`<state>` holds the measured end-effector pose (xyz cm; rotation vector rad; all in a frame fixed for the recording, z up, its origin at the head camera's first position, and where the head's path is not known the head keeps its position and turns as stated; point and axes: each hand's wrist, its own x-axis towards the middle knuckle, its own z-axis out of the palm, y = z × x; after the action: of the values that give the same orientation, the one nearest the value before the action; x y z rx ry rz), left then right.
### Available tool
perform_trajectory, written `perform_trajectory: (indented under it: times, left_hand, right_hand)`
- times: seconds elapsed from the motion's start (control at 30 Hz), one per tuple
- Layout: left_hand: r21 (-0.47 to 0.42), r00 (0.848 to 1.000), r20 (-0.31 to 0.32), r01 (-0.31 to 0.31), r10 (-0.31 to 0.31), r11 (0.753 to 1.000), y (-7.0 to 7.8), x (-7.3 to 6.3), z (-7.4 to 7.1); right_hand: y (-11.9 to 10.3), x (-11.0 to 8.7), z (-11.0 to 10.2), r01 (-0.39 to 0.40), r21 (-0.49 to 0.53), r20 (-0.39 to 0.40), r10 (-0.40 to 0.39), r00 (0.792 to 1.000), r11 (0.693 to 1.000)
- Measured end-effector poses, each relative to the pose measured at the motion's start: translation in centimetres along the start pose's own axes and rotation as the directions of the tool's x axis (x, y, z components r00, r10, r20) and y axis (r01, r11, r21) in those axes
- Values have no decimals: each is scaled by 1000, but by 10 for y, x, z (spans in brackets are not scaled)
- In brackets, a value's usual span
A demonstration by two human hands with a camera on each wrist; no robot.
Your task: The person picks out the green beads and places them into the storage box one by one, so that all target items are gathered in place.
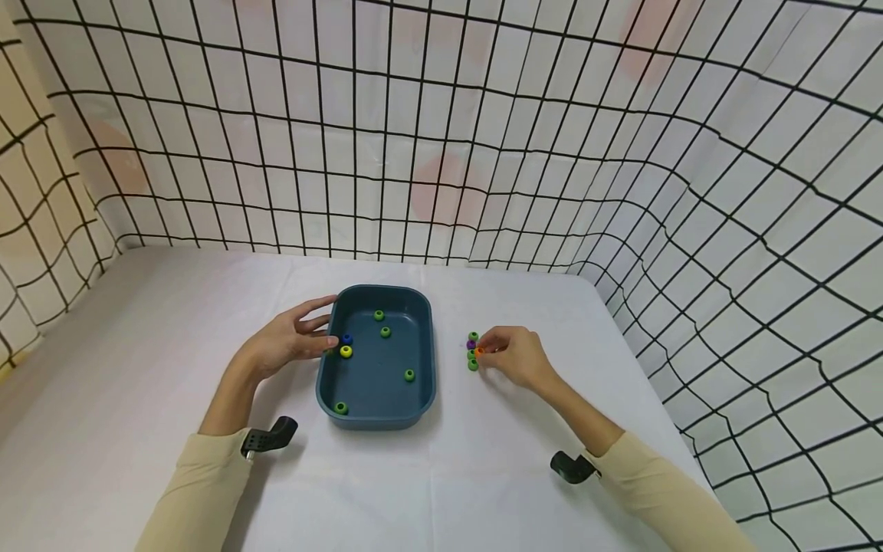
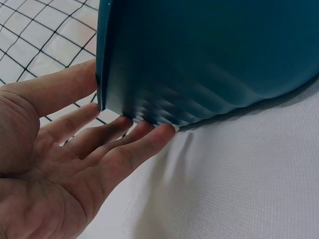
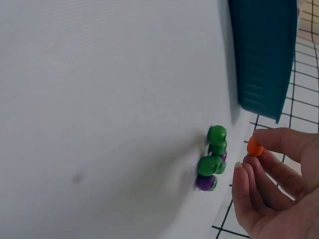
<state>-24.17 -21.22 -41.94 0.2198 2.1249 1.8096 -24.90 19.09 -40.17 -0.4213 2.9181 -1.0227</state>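
Observation:
A blue-green plastic tray (image 1: 375, 423) stands on the white table. At its left side is my left hand (image 1: 293, 341), the thumb over the rim and the other fingers against the outer wall, as the left wrist view shows (image 2: 75, 154). My right hand (image 1: 517, 356) pinches an orange bead (image 3: 254, 147) between thumb and fingertips. Right by those fingers, a short stack or row of green beads (image 3: 209, 166) and purple beads (image 3: 205, 182) sits on the cloth. Inside the tray lie several green beads (image 1: 409, 375), one yellow bead (image 1: 346, 351) and one blue bead (image 1: 347, 338).
A white cloth (image 1: 441, 498) covers the table. Black grid netting (image 1: 389, 123) stands along the back and both sides, with white sheeting behind most of it. Dark camera mounts (image 1: 269, 435) are strapped at both wrists, over beige sleeves (image 1: 200, 491).

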Motion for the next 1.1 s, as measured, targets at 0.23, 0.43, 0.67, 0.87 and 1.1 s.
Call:
perform_trajectory:
  times: [0.23, 0.43, 0.67, 0.87, 1.1]
  left_hand:
    - [-1, 1000, -1, 4, -4, 1000, 1, 0, 0]
    - [1, 1000, 1, 2, -2, 1000, 1, 1, -1]
    - [-2, 1000, 0, 6, -6, 1000, 0, 1, 0]
    - [-8, 1000, 3, 8, -8, 1000, -1, 2, 0]
    - [-11, 1000, -3, 11, -11, 1000, 0, 0, 1]
  right_hand:
    - [-17, 9, -4, 28, 24, 4, -28, 1000, 999]
    - [-31, 16, -3, 60, 24, -3, -60, 998, 998]
    - [-46, 22, 0, 87, 32, 3, -87, 996, 996]
    - [-55, 25, 3, 102, 30, 4, -102, 995, 994]
    - [-64, 28, 7, 122, 21, 6, -122, 993, 992]
